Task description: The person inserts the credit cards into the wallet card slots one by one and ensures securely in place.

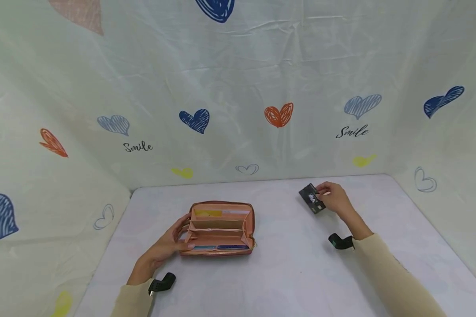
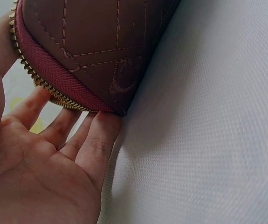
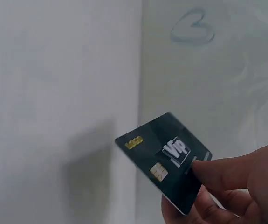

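An unzipped wallet (image 1: 218,239) stands open on the table, its peach inside facing up. Blue cards (image 1: 234,247) sit in its front slots, and a yellow card (image 1: 208,213) shows in the back slot. My left hand (image 1: 164,246) grips the wallet's left end, thumb at the front edge and fingers behind. In the left wrist view, the dark brown quilted outside (image 2: 96,37) and gold zipper teeth (image 2: 31,70) lie against the fingers. Off to the right, my right hand (image 1: 335,198) pinches a black VIP card (image 3: 164,158) between thumb and fingers, holding it tilted above the table.
A white cloth covers the table (image 1: 277,281). Behind and at both sides hangs a pale curtain (image 1: 238,88) printed with hearts and "Smile". Each wrist carries a small black camera mount, one on the left (image 1: 162,282) and one on the right (image 1: 340,241).
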`<state>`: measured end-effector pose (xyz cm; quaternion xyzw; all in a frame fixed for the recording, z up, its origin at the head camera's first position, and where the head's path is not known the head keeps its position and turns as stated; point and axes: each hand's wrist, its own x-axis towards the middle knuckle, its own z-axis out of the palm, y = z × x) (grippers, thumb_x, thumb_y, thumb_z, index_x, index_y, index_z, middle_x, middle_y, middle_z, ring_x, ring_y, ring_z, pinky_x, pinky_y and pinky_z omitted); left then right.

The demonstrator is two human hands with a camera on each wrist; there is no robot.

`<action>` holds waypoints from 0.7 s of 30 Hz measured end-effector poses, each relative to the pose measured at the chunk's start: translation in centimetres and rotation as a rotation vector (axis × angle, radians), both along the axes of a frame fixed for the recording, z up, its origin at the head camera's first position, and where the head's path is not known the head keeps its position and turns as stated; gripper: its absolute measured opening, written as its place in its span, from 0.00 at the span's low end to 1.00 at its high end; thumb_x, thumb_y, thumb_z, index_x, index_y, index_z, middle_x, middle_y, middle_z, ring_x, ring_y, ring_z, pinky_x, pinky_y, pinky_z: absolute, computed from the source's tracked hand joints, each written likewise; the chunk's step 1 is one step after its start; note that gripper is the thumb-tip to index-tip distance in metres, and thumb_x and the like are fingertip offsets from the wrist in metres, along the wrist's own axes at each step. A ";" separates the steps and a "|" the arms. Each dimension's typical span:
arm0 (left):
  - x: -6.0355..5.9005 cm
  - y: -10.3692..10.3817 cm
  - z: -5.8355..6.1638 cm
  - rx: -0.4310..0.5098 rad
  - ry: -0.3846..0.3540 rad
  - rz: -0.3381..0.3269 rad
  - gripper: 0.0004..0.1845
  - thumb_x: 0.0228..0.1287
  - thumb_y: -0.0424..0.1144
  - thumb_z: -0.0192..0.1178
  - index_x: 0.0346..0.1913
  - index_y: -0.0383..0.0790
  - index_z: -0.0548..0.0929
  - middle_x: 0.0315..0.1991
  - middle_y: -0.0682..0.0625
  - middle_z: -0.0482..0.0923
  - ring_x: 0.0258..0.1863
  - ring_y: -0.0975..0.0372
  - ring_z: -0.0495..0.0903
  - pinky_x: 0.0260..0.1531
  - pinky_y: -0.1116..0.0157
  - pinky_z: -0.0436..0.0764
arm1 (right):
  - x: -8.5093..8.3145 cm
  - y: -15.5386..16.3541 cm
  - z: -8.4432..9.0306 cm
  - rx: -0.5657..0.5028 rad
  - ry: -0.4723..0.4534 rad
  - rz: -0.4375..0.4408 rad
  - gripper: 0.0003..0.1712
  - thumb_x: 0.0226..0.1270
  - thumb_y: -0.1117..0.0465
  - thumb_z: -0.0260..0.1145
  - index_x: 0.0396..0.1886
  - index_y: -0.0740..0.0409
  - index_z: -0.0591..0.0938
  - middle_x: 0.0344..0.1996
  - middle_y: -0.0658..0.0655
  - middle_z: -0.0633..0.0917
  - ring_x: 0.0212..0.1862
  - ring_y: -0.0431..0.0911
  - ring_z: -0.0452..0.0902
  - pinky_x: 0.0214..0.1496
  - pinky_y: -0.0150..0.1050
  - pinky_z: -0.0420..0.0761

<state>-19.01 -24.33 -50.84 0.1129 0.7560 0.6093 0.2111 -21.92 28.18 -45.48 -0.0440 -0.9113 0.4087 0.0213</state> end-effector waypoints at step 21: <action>0.2 0.2 0.2 0.006 0.018 -0.013 0.58 0.59 0.29 0.76 0.85 0.34 0.48 0.81 0.30 0.52 0.76 0.39 0.57 0.67 0.56 0.67 | -1.8 -18.8 0.6 -0.074 0.342 0.481 0.09 0.68 0.75 0.71 0.46 0.64 0.86 0.43 0.61 0.89 0.42 0.51 0.88 0.47 0.42 0.87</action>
